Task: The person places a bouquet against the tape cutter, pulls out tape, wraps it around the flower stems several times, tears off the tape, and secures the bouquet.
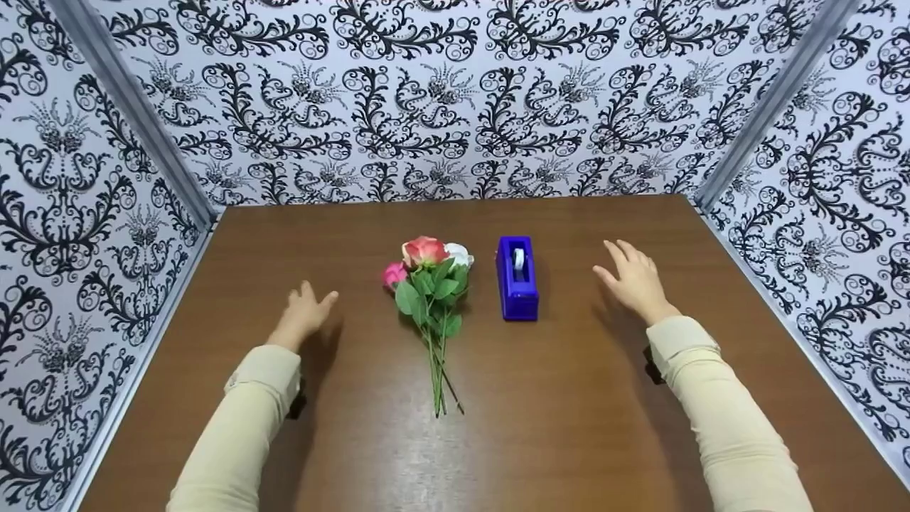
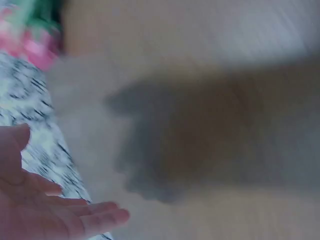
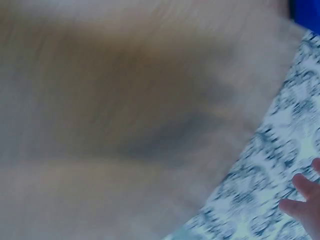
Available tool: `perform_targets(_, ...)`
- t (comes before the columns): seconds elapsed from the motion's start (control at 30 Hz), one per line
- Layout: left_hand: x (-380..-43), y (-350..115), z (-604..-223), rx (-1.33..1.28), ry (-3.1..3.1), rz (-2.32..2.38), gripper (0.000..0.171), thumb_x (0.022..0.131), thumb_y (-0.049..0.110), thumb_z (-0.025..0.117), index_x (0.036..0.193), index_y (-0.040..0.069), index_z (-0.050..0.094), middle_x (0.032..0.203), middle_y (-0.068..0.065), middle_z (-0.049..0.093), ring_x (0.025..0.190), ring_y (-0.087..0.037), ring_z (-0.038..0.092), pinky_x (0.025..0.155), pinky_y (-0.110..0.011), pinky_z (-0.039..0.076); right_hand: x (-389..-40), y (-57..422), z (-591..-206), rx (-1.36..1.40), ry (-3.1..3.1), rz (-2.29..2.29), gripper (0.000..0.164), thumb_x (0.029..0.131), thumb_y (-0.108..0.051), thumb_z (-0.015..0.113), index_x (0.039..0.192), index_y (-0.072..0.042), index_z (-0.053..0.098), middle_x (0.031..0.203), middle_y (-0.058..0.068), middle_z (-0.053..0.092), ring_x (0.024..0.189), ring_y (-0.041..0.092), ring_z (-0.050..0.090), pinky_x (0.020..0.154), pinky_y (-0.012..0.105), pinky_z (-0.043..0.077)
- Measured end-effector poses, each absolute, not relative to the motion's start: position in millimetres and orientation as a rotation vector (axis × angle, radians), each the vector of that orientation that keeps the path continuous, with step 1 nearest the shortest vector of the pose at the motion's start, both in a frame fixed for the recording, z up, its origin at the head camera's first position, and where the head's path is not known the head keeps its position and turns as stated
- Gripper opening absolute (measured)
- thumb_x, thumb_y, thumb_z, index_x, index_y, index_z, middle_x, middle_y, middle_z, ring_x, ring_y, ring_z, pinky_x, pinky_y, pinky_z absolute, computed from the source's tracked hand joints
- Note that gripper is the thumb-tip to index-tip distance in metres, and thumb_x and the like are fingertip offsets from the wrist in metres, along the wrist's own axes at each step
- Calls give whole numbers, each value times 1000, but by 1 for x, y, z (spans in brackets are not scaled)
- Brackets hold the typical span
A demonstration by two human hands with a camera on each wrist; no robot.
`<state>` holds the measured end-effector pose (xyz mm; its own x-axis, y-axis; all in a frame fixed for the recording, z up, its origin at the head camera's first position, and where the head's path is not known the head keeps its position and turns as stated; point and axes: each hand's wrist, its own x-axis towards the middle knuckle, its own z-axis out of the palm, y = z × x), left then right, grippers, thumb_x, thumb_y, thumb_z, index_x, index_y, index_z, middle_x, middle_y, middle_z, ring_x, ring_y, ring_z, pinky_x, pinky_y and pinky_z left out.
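Note:
A small bunch of flowers point(image 1: 426, 284) with red, pink and white blooms lies on the wooden table point(image 1: 341, 441), its green stems pointing toward me. Just right of it stands a blue tape dispenser point(image 1: 520, 306) with a roll of tape point(image 1: 519, 262) in its slot. My left hand point(image 1: 304, 313) hovers left of the flowers, fingers spread and holding nothing. Over the table to the right of the dispenser, my right hand point(image 1: 633, 279) is held out with its fingers extended, also bare. Both wrist views are blurred; the left one catches part of the blooms point(image 2: 40, 47), the right one the dispenser's corner point(image 3: 307, 12).
Walls covered in black-and-white scroll paper point(image 1: 441, 107) enclose the table at the back and both sides. Grey metal posts point(image 1: 135, 107) rise at the rear corners. Each forearm casts a shadow on the tabletop.

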<state>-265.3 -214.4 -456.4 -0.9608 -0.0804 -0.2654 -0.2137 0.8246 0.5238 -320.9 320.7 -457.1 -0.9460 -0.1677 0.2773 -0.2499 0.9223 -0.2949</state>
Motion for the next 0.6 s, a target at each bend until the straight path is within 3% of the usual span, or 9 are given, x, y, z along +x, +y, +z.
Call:
perform_targets(0.17,-255,-172,-453,-42,2769,847,60,96,29,42,128,-20,32,128,-41,37,118,-50,39,100,-52,34,-318,290,-450,353,-2660,607,48,87,-12,59,129,5,44,123,29,47,111,46,43,95,55,32)
perform_targets(0.3,-242,-138,-459,-4,2627,970,48,93,31,49,116,-11,51,102,-27,60,83,-37,62,71,-43,52,-310,260,-448,407,-2603,706,40,84,-5,60,120,9,49,115,28,52,108,43,46,95,52,34)
perform_targets(0.4,-232,-118,-466,-13,2541,1021,38,92,32,52,103,-3,59,81,-17,64,55,-24,60,49,-33,51,-298,235,-451,438,-2610,788,33,83,-5,60,112,8,54,108,26,56,102,39,51,92,49,38)
perform_targets(0.5,-227,-106,-470,30,2577,964,31,92,31,52,88,3,63,71,-14,64,47,-18,56,42,-29,47,-282,203,-458,453,-2672,883,29,82,-11,62,105,5,58,98,20,59,93,33,55,86,45,43)
perform_targets(0.6,-225,-102,-470,43,2657,876,31,92,30,52,77,5,62,66,-15,64,44,-18,53,39,-27,43,-267,164,-466,459,-2833,999,38,83,-24,64,105,6,57,86,14,59,79,27,56,74,41,47)
